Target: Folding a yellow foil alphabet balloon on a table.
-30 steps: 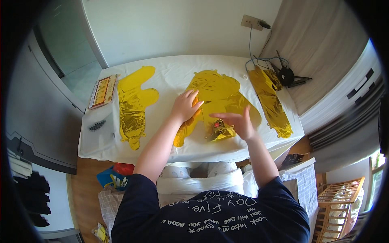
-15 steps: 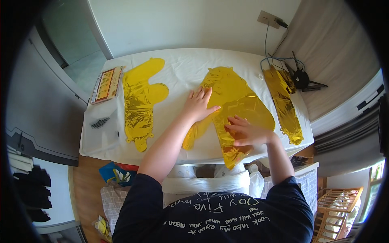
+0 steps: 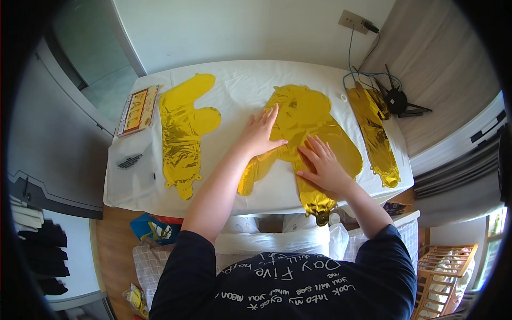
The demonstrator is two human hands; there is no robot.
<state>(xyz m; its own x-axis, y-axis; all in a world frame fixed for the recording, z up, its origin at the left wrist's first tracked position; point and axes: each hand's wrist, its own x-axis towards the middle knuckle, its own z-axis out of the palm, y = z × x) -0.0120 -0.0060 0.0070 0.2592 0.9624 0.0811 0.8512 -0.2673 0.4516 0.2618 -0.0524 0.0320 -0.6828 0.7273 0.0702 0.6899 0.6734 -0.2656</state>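
Note:
A flat gold foil balloon lies at the middle of the white-covered table, its near end crumpled and hanging over the front edge. My left hand rests flat on its left side, fingers spread and pointing away from me. To the right and nearer, my right hand lies on the balloon's near strip with fingers stretched out. Neither hand grips anything. A second flat gold foil balloon, with two rounded lobes, lies to the left. Along the right edge is a third, narrow gold foil balloon.
A flat printed package and a clear plastic sleeve lie at the table's left. A black router with antennas and cables stands at the far right, below a wall socket. The white tablecloth covers the table.
My right hand has slid slightly forward and now lies flat on the foil. The balloon's near strip has straightened and shifted right, its tip hanging over the edge. My left hand stays nearly still.

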